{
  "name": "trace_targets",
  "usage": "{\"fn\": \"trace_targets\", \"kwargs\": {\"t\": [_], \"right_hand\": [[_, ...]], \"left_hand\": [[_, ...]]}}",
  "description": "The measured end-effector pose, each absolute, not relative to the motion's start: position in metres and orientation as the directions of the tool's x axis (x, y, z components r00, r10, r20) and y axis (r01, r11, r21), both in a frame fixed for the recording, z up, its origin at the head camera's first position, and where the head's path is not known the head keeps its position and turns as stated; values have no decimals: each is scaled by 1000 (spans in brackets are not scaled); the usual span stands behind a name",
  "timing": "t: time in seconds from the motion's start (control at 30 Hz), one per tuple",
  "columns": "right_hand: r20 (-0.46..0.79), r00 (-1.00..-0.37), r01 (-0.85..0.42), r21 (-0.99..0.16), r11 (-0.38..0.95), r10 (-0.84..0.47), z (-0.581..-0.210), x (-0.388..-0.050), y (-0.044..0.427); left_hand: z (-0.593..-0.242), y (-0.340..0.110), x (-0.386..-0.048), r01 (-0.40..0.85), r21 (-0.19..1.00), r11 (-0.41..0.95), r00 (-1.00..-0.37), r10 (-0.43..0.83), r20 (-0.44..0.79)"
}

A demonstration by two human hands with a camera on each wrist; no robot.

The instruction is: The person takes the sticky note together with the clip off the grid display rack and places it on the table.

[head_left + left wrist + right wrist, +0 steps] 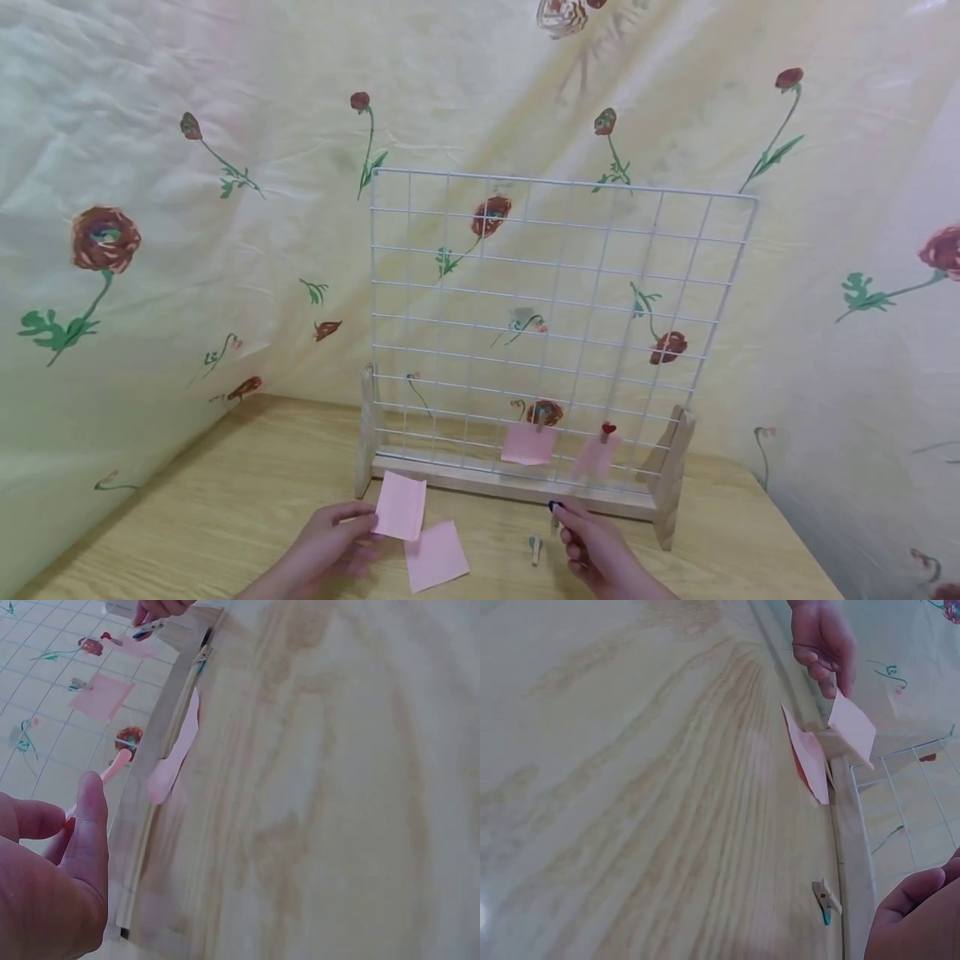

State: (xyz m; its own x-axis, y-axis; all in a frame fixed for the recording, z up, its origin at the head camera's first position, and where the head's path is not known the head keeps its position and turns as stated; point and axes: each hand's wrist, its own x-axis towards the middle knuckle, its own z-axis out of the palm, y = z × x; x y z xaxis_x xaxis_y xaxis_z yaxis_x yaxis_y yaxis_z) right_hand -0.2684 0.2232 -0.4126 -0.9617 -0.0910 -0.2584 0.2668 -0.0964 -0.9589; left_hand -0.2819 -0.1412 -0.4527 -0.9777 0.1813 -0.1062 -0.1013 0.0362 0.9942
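My left hand [336, 533] pinches a pink paper note [401, 507] by its left edge, lifted off the table in front of the rack. Another pink note, slightly curled [437, 557], lies on the table just below it. Between thumb and fingers my right hand [596, 542] holds a small clothespin with a dark blue top [555, 508], near the rack's wooden base. To its left, a second clothespin with a teal decoration [535, 550] lies on the table. In the right wrist view, the held clothespin is hidden.
A white wire grid [555, 317] stands in a wooden base [517, 490]. Two pink notes hang low on it: one on the left [529, 443] under a plain clip, one on the right [596, 457] under a red-heart clip [608, 429]. Flowered cloth [262, 208] surrounds the wooden table [247, 475].
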Motion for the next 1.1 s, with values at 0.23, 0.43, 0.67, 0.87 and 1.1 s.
{"fn": "trace_targets", "kwargs": {"t": [0.23,0.43,0.67,0.87,1.1], "right_hand": [[-256,-964,257,-967,3,-75,-419,-263,232],[-280,-959,278,-960,43,-34,-422,-264,235],[-309,-951,309,-949,60,12,-431,-268,240],[-344,-937,347,-937,32,64,-437,-271,243],[-345,-937,346,-938,12,52,-443,-275,248]], "left_hand": [[-457,-157,-274,-104,993,60,-973,201,-114],[-456,-164,-271,-116,992,56,-967,224,-125],[-456,-162,-268,-108,992,62,-965,232,-120],[-455,-164,-267,-111,987,112,-968,213,-133],[-457,-165,-269,-132,971,198,-972,167,-166]]}}
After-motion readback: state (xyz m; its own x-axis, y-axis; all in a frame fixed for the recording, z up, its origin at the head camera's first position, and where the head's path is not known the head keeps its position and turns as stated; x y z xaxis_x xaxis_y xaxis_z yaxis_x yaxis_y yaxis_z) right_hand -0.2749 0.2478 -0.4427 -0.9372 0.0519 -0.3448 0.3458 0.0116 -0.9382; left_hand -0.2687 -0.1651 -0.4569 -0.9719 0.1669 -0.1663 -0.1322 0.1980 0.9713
